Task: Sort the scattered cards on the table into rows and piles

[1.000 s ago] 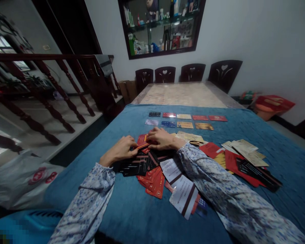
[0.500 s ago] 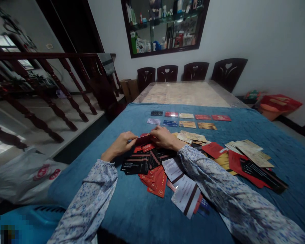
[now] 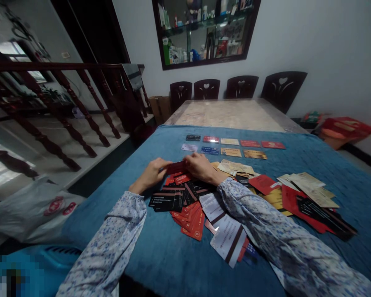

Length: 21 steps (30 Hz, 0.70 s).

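Note:
A dark red card (image 3: 176, 167), or a thin stack of them, is held on edge between my two hands. My left hand (image 3: 152, 174) pinches its left end, and my right hand (image 3: 201, 167) closes round its right end. Right below lie red cards (image 3: 181, 178) and a fan of black cards (image 3: 165, 200). Nearer to me are orange-red cards (image 3: 192, 222) and silver cards with dark stripes (image 3: 229, 240). Beyond my hands, cards of several colours lie in two rows, among them a gold card (image 3: 231, 152) and a blue card (image 3: 209, 151).
Right of my right forearm spread loose piles of red cards (image 3: 264, 184), cream cards (image 3: 311, 187) and black cards (image 3: 324, 214). A blue cloth (image 3: 136, 173) covers the near table. Dark chairs (image 3: 243, 87) stand behind; a white plastic bag (image 3: 34, 212) sits at the left.
The whole view has shifted slightly to the right. The held card looks tilted more toward me, showing more of its face. Both hands keep their grip.

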Each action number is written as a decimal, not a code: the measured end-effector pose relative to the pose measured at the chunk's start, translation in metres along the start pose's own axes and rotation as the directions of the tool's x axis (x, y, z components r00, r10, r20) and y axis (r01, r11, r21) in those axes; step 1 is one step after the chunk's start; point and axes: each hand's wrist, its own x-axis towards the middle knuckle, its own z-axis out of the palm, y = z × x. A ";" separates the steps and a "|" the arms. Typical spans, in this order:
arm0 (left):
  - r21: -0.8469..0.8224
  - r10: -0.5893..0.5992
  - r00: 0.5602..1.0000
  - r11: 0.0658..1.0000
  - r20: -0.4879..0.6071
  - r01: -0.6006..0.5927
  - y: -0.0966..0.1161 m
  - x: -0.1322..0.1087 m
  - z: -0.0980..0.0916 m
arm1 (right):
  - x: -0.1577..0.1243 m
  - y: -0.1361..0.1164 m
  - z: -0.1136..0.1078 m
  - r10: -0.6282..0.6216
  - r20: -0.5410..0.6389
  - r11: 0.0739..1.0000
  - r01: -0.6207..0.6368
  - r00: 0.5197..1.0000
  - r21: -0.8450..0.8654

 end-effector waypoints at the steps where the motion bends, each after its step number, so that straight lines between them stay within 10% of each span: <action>1: 0.003 0.001 1.000 1.000 0.001 -0.001 -0.001 0.000 0.001 | 0.000 0.000 0.001 0.000 -0.009 1.000 0.000 1.000 0.002; 21: -0.064 -0.249 0.964 0.968 -0.090 0.244 0.002 0.002 0.024 | -0.002 0.002 0.003 -0.041 -0.036 0.998 0.039 0.999 -0.044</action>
